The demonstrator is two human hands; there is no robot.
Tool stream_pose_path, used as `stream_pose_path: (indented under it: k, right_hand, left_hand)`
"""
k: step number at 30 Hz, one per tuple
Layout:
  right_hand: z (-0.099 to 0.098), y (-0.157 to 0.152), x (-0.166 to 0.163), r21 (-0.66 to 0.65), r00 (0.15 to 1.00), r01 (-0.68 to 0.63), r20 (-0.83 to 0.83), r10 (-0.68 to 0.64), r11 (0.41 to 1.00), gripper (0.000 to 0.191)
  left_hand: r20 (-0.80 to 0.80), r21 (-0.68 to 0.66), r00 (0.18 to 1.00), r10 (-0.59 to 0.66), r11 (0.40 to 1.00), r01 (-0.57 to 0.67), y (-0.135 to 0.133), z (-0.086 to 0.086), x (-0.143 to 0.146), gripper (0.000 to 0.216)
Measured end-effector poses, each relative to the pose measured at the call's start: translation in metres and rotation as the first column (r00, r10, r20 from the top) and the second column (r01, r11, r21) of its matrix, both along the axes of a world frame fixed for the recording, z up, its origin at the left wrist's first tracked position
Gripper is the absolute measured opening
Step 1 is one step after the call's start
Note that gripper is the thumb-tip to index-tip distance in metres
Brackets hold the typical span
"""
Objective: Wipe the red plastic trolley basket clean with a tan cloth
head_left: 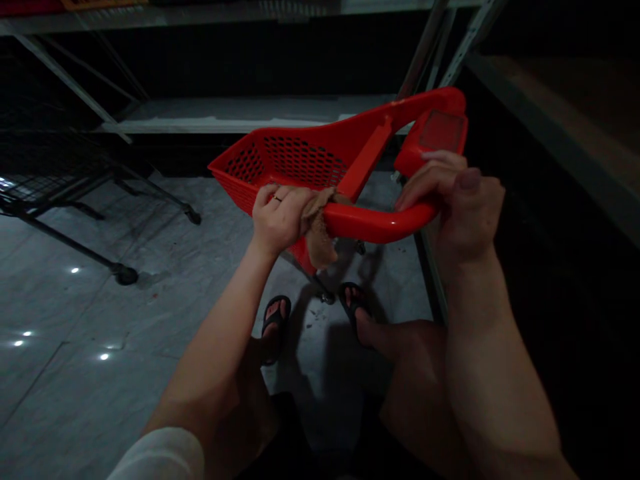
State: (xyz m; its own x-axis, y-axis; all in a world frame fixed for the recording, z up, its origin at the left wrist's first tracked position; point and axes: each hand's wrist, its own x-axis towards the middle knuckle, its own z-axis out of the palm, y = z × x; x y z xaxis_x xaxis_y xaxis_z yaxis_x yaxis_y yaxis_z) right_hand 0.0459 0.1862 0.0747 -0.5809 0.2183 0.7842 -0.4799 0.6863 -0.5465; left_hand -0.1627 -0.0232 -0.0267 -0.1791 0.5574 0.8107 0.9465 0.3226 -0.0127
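Observation:
A red plastic shopping cart (pixel 360 160) with a perforated basket stands in front of me, its curved handle (pixel 380 223) towards my body. My left hand (pixel 283 213), with a ring on one finger, is closed over the handle's left part. A tan cloth (pixel 321 241) is bunched at that hand and drapes over the bar, its loose end hanging down. At the right bend of the handle, my right hand (pixel 457 200) is closed round the red bar, thumb on top. Just beyond it sits a red block with a flat, darker panel (pixel 443 130). The fingers' undersides are hidden.
A dark wire cart (pixel 65 180) on black wheels stands at the left. Behind the red cart runs a metal rack with a low pale shelf (pixel 240 113). A dark ledge (pixel 565 133) borders the right side. My sandalled feet (pixel 355 303) are on grey tiles (pixel 165 300).

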Motion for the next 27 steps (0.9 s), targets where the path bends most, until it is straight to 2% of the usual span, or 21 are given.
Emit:
stream_pose_path:
  k: [3, 6, 9, 12, 14, 16, 18, 19, 20, 23, 27]
  right_hand:
    - [-0.003, 0.012, -0.005, -0.090, 0.997, 0.040, -0.058, -0.046, 0.995, 0.075]
    - [-0.005, 0.030, -0.012, -0.117, 0.973, 0.175, -0.131, -0.190, 0.978, 0.061]
    - [-0.002, 0.051, -0.011, -0.015, 0.942, 0.327, -0.073, -0.327, 0.945, 0.045]
    - [0.005, 0.058, 0.000, 0.166, 0.904, 0.390, 0.117, -0.411, 0.906, 0.043]
    - [0.010, 0.049, 0.006, 0.381, 0.829, 0.416, 0.215, -0.517, 0.826, 0.043]
    - [0.013, 0.032, 0.009, 0.603, 0.728, 0.434, 0.203, -0.655, 0.669, 0.041]
    - [0.014, 0.013, 0.007, 0.721, 0.639, 0.456, 0.143, -0.756, 0.521, 0.041]
    - [0.015, 0.006, 0.006, 0.737, 0.606, 0.474, 0.124, -0.786, 0.482, 0.042]
    - [0.015, 0.001, 0.005, 0.737, 0.584, 0.491, 0.117, -0.803, 0.464, 0.043]
    - [0.015, -0.010, 0.004, 0.722, 0.568, 0.514, 0.118, -0.814, 0.464, 0.045]
    - [0.011, -0.034, 0.002, 0.722, 0.603, 0.499, 0.108, -0.791, 0.479, 0.040]
  left_hand:
    - [0.095, -0.040, 0.987, 0.133, 0.991, -0.129, -0.023, -0.014, -0.030, 0.026]
    - [0.197, -0.134, 0.947, 0.253, 0.964, -0.230, -0.043, -0.023, -0.047, 0.025]
    - [0.257, -0.112, 0.924, 0.283, 0.958, -0.263, -0.046, -0.029, -0.042, 0.021]
    - [0.323, -0.032, 0.917, 0.235, 0.971, -0.238, -0.031, -0.035, -0.021, 0.014]
    - [0.333, -0.007, 0.921, 0.203, 0.977, -0.213, -0.018, -0.035, -0.004, 0.014]
    - [0.283, 0.008, 0.938, 0.198, 0.978, -0.209, -0.004, -0.031, 0.014, 0.014]
    - [0.205, 0.027, 0.956, 0.210, 0.975, -0.220, 0.009, -0.023, 0.034, 0.017]
    - [0.173, 0.035, 0.962, 0.213, 0.974, -0.222, 0.015, -0.018, 0.044, 0.020]
    - [0.152, 0.040, 0.965, 0.214, 0.974, -0.222, 0.021, -0.013, 0.054, 0.021]
    - [0.150, 0.026, 0.968, 0.202, 0.978, -0.208, 0.032, 0.003, 0.078, 0.019]
    - [0.199, -0.040, 0.965, 0.173, 0.985, -0.169, 0.033, 0.014, 0.093, 0.016]
